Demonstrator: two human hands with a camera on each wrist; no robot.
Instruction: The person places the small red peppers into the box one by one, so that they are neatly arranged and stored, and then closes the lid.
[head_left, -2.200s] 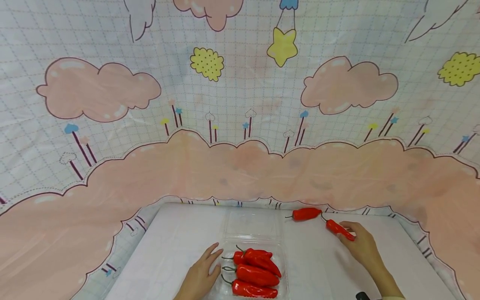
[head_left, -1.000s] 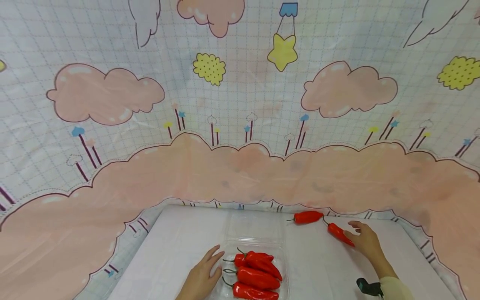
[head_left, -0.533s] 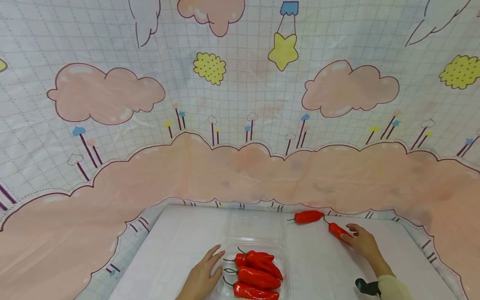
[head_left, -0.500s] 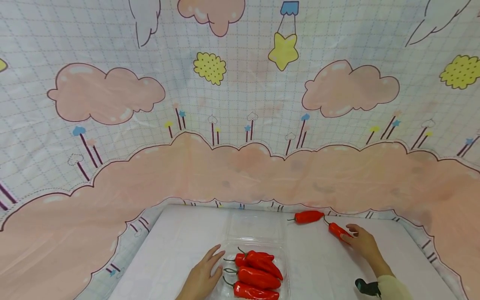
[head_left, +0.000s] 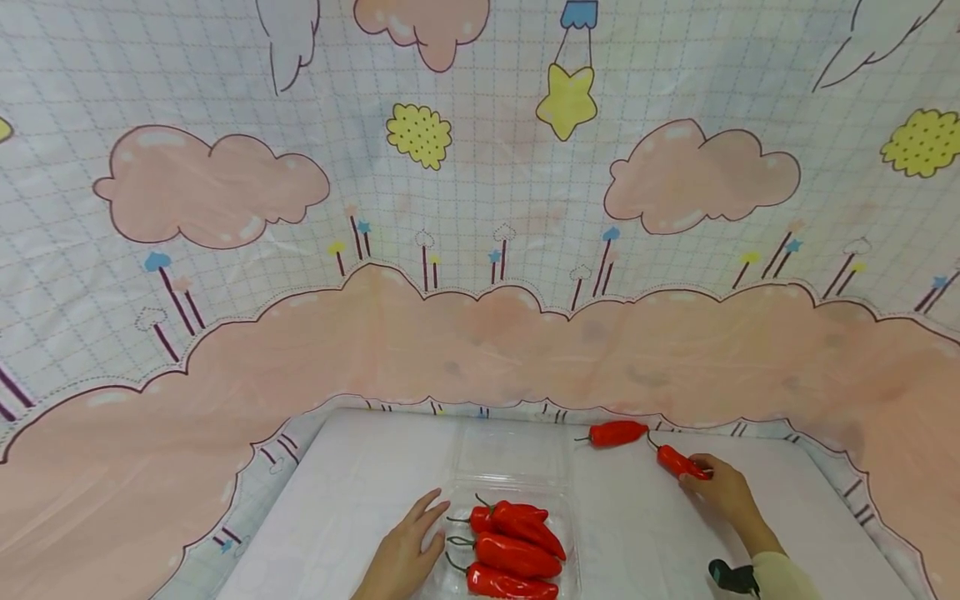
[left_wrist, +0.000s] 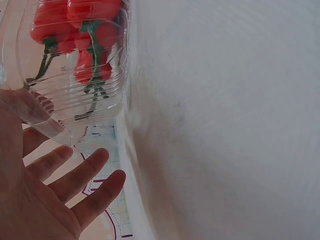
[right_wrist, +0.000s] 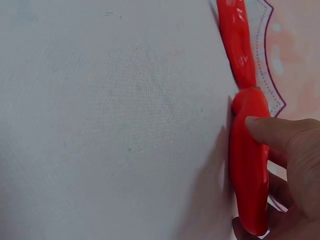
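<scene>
My right hand point(head_left: 723, 492) grips a red pepper point(head_left: 672, 461) with a thin dark stem, at the right of the white table. In the right wrist view the thumb presses on top of this pepper point(right_wrist: 249, 160), and the other fingers curl under its far side. A second red pepper point(head_left: 617, 434) lies just beyond, near the back edge. The left hand point(head_left: 405, 542) is beside a clear plastic clamshell box point(head_left: 573, 533), fingers spread and relaxed. Several red peppers point(head_left: 517, 554) lie side by side in the box. In the left wrist view the fingertips point(left_wrist: 100, 157) are at its ribbed corner.
The box's clear lid point(head_left: 510, 454) lies folded back flat toward the rear. A patterned cloth point(head_left: 480, 342) rises behind and around the white table point(head_left: 360, 475). A dark device point(head_left: 733, 577) sits at my right sleeve.
The right hand loosened and slid toward the pepper's tip, then moved back in and curled its fingers round it. The pepper stayed nearly in place. The left hand and box have barely moved.
</scene>
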